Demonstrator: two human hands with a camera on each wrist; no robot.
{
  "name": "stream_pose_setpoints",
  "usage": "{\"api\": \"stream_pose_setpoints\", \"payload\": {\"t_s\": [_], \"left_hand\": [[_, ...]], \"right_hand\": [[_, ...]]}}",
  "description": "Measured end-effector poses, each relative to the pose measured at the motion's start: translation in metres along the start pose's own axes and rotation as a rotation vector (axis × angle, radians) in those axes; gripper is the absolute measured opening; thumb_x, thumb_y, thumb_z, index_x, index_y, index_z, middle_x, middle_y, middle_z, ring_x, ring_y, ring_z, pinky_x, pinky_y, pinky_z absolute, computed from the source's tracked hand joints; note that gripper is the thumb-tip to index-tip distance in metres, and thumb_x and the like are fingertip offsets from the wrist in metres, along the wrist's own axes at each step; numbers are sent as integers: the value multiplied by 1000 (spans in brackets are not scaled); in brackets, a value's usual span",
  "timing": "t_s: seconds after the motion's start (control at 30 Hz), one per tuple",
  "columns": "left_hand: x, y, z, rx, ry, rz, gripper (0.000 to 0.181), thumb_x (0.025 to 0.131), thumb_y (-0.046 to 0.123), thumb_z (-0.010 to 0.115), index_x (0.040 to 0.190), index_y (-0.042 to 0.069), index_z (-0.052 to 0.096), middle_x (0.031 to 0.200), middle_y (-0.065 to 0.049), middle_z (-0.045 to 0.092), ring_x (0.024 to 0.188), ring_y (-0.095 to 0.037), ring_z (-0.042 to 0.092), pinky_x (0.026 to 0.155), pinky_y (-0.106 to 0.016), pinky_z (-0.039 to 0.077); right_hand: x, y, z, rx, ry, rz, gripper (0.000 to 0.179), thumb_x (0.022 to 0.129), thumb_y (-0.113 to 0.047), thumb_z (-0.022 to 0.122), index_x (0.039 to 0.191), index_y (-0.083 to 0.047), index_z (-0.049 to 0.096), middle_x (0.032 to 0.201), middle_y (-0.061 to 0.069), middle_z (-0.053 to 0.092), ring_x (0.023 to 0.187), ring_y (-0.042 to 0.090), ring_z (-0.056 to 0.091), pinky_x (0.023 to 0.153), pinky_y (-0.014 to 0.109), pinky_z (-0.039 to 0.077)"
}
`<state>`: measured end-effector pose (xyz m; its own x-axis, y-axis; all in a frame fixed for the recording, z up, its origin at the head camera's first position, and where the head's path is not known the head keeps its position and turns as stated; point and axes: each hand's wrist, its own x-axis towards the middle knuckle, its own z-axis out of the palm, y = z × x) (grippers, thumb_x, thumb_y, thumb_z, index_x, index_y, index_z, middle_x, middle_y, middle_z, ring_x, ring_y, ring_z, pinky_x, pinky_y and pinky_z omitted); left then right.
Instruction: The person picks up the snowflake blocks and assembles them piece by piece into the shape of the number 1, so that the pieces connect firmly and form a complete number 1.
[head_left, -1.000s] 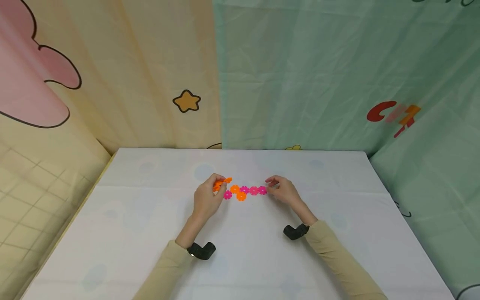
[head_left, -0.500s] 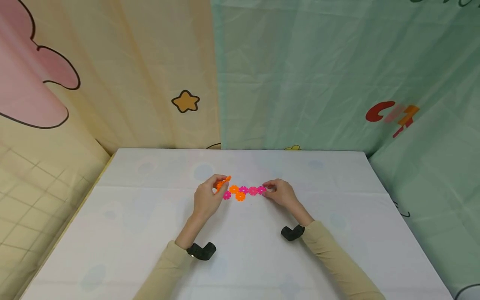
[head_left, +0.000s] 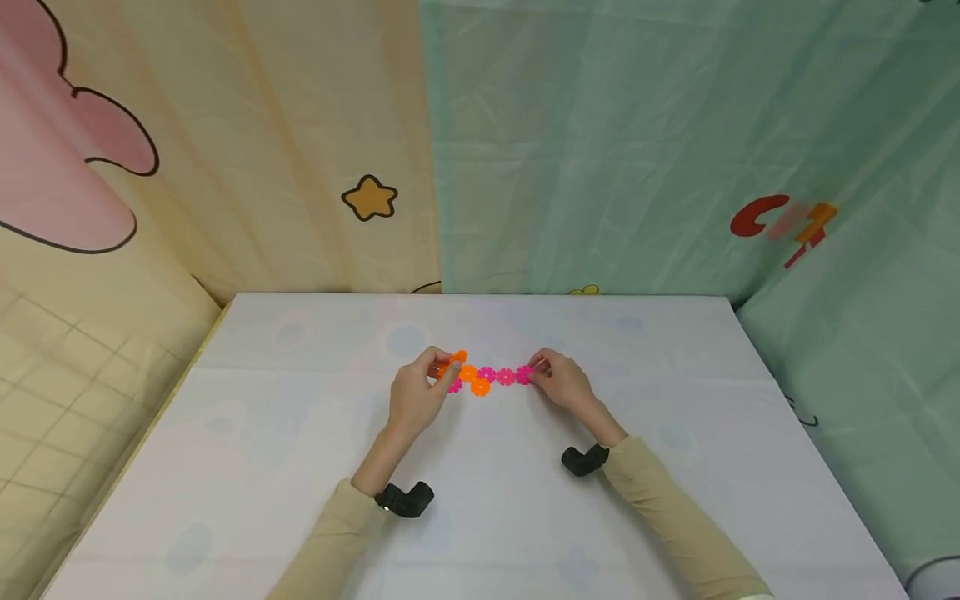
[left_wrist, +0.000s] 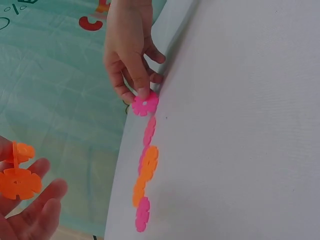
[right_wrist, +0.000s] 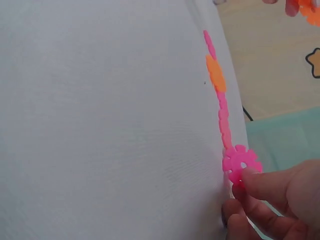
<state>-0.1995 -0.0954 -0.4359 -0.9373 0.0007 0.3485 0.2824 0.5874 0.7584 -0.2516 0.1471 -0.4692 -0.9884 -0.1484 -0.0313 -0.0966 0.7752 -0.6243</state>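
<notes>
In the head view my left hand (head_left: pixel 415 396) holds orange notched snowflake discs (head_left: pixel 459 357) between thumb and fingers. The left wrist view shows orange discs (left_wrist: pixel 19 183) joined at an angle in that hand. My right hand (head_left: pixel 564 382) pinches a magenta snowflake disc (right_wrist: pixel 242 164) by its edge. That disc is tilted up at the right end of a row. Lying on the table between the hands are a pink disc (head_left: pixel 506 377), another magenta disc (head_left: pixel 487 374), two orange discs (head_left: pixel 480 387) and, partly hidden by my left hand, a further magenta disc (left_wrist: pixel 142 215).
A white cloth with pale spots covers the table (head_left: pixel 495 500). Beyond its far edge hang a yellow curtain (head_left: pixel 300 150) and a green curtain (head_left: pixel 600 150). Black cameras are strapped on both wrists, such as the left camera (head_left: pixel 405 500).
My right hand has gone from beside the row's right-end magenta disc to pinching it. The orange discs in my left hand have turned slightly. The other discs have stayed on the table.
</notes>
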Motion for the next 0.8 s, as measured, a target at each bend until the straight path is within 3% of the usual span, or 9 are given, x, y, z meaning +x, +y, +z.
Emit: {"api": "stream_pose_setpoints", "payload": {"t_s": [0.3, 0.57, 0.7, 0.8], "left_hand": [[-2, 2, 1, 3, -20, -13, 15, 90, 25, 66, 93, 11, 69, 90, -5, 73, 77, -20, 64, 63, -26, 47], [-3, 2, 2, -7, -54, 3, 16, 88, 26, 69, 93, 11, 74, 78, -2, 72, 74, -18, 63, 51, -21, 42], [-4, 2, 3, -2, -58, 16, 18, 87, 24, 70, 95, 8, 76, 78, -3, 73, 73, -18, 63, 47, -21, 40], [-5, 2, 4, 0, -58, 21, 19, 87, 23, 70, 95, 6, 76, 80, -5, 73, 75, -22, 64, 52, -22, 43]], "right_hand": [[-4, -12, -7, -16, -12, -15, 27, 96, -12, 54, 120, -12, 65, 109, 13, 66, 76, 20, 56, 59, 26, 45], [-6, -26, -13, 85, 62, -23, 24, 94, -15, 52, 114, -7, 64, 89, 9, 65, 59, 14, 57, 52, 25, 42], [-9, -34, -14, 156, 62, -12, 25, 96, -17, 50, 116, -6, 59, 87, 11, 66, 59, 23, 63, 51, 25, 42], [-12, -39, -14, 195, 50, -5, 25, 97, -18, 51, 119, -6, 58, 87, 13, 68, 61, 31, 65, 51, 25, 42]]}}
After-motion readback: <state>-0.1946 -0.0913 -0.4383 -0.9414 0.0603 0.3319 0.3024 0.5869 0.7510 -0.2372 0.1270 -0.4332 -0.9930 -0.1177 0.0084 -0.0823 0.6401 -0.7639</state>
